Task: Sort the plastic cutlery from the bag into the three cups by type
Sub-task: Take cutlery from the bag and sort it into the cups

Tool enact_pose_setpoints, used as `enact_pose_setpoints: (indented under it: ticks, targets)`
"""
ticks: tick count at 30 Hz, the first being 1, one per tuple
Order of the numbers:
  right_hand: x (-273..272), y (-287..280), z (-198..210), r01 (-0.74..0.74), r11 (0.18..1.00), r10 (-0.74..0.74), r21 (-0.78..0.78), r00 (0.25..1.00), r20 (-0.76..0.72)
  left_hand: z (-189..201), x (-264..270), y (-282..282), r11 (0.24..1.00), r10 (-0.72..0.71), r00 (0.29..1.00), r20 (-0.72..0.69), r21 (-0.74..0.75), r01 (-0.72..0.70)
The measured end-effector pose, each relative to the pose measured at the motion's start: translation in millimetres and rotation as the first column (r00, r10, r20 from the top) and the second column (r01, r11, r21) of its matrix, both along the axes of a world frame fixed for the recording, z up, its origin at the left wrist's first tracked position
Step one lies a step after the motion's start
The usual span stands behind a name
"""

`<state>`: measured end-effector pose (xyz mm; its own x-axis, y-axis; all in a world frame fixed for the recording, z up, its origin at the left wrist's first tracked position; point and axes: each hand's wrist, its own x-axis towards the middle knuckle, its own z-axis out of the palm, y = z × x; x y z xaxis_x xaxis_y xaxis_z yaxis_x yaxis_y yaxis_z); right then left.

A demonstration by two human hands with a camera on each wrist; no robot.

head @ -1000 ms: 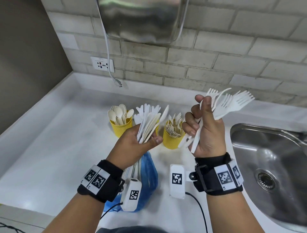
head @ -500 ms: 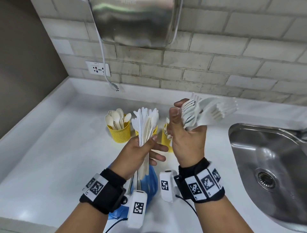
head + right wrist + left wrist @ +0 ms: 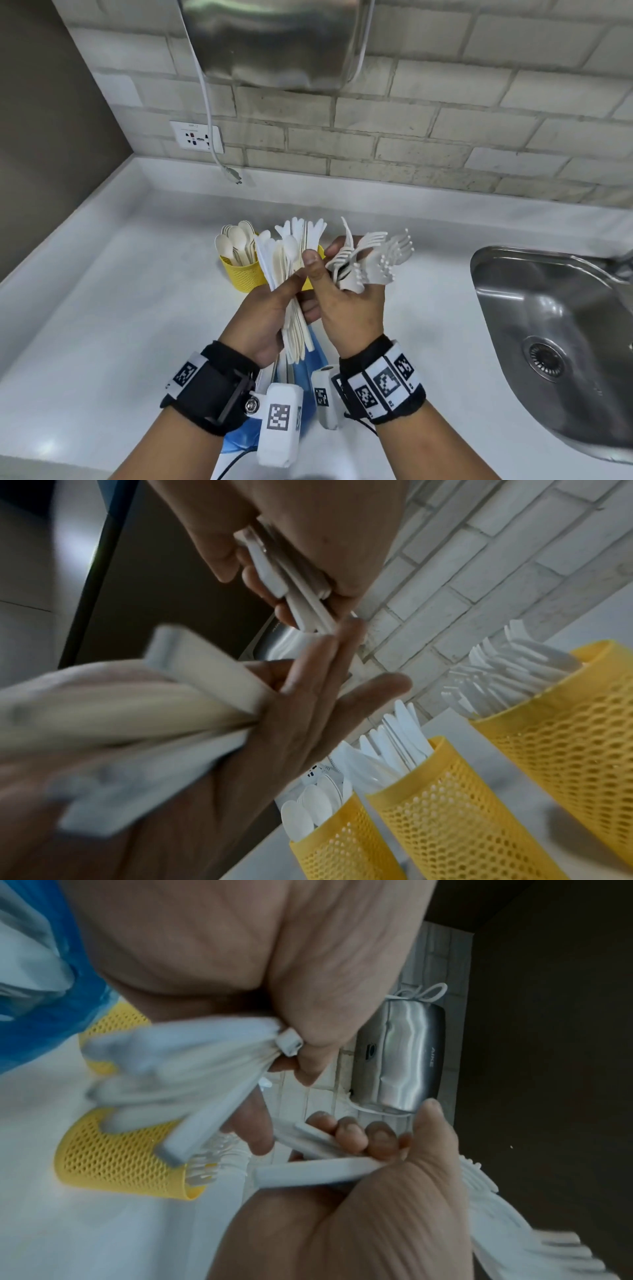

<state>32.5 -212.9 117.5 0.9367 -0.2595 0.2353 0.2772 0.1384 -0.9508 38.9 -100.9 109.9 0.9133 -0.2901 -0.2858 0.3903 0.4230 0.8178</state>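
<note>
My left hand (image 3: 291, 301) grips a fanned bundle of white plastic cutlery (image 3: 291, 260), held upright in front of the cups. Beside it, my right hand (image 3: 329, 270) grips a bunch of white forks (image 3: 373, 260), tines pointing up and right; its thumb lies against the left bundle. In the right wrist view three yellow mesh cups stand in a row: one with spoons (image 3: 342, 845), one with knives (image 3: 445, 804), one with forks (image 3: 565, 750). From the head view only the spoon cup (image 3: 243, 274) shows well. The blue bag (image 3: 308, 373) lies under my wrists.
A steel sink (image 3: 555, 342) is set into the white counter (image 3: 102, 325) at the right. The brick wall carries a metal hand dryer (image 3: 274, 41) and a socket (image 3: 197, 135), with a loose plug (image 3: 234, 174) hanging above the counter's back edge.
My right hand has come left and down with the forks until it meets the left hand's bundle. The left hand has turned its bundle more upright.
</note>
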Motion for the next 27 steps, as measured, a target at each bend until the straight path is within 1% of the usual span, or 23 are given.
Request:
enact_pose_setpoints:
  ticks: [4, 8, 10, 14, 18, 21, 23, 27]
  targets:
    - [2, 5, -5, 0.019, 1.000, -0.019, -0.002, 1.000, 0.020, -10, 9, 10, 1.000, 0.002, 0.997, -0.077, 0.001, -0.001]
    - [7, 13, -4, 0.064, 0.998, -0.063, -0.029, 0.998, 0.032, -14, 12, 19, 0.999, 0.051, 0.990, -0.130, 0.022, -0.048]
    - [9, 18, -7, 0.081, 0.994, -0.082, -0.070, 0.997, -0.002, -13, 14, 22, 0.998, 0.046, 0.990, -0.131, 0.035, -0.042]
    - [13, 29, -15, 0.088, 0.991, -0.094, -0.097, 0.994, -0.053, -12, 14, 28, 0.999, 0.019, 0.989, -0.148, 0.039, -0.013]
    - [15, 36, -12, 0.104, 0.992, -0.107, -0.067, 0.993, -0.040, -15, 14, 34, 1.000, -0.003, 0.982, -0.188, 0.016, 0.006]
    - [17, 38, -8, 0.139, 0.990, -0.138, -0.037, 0.990, 0.016, -20, 15, 37, 1.000, -0.020, 0.971, -0.237, 0.013, 0.024]
    - [20, 41, -9, 0.146, 0.988, -0.145, -0.047, 0.989, 0.029, -22, 15, 39, 1.000, -0.019, 0.966, -0.259, -0.007, 0.018]
    - [21, 48, -20, 0.175, 0.984, -0.176, -0.029, 0.984, -0.037, -24, 21, 44, 0.998, 0.016, 0.968, -0.249, -0.062, -0.033]
